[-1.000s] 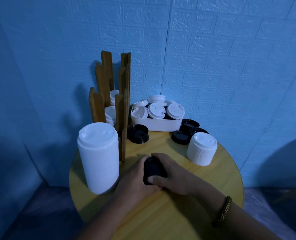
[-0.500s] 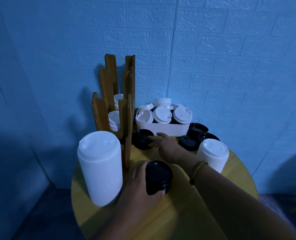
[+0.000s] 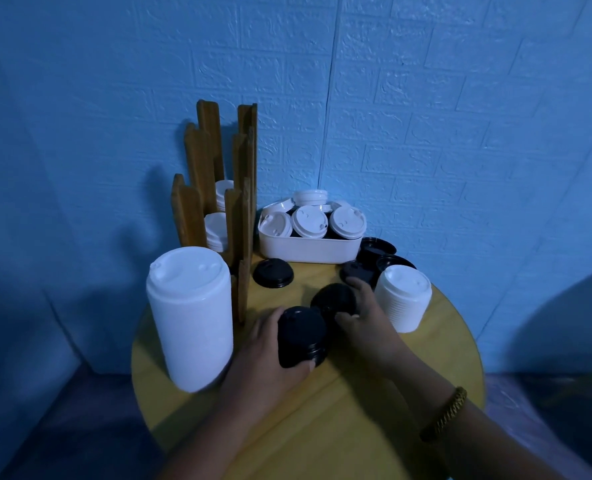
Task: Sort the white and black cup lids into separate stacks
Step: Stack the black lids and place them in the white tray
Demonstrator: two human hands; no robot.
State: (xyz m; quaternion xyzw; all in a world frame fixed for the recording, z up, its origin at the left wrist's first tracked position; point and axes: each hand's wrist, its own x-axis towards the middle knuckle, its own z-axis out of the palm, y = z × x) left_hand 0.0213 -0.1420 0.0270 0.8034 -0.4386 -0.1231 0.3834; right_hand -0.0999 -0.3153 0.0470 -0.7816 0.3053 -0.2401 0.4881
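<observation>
A short stack of black lids (image 3: 301, 337) stands near the middle of the round wooden table (image 3: 339, 427), and my left hand (image 3: 266, 362) grips it from the left side. My right hand (image 3: 367, 317) holds a single black lid (image 3: 334, 301) just behind and to the right of that stack. Another black lid (image 3: 273, 273) lies loose further back. Three more black lids (image 3: 377, 259) lie at the back right. A tall stack of white lids (image 3: 190, 320) stands at the left and a shorter white stack (image 3: 403, 297) at the right.
A white tray (image 3: 308, 249) at the back holds several white lids with black ones under them. A wooden slotted rack (image 3: 218, 202) at the back left holds white lids. The blue brick wall closes in behind the table.
My right hand reached back to the loose black lids, picked one up and has brought it toward the black stack. My left hand stayed on that stack.
</observation>
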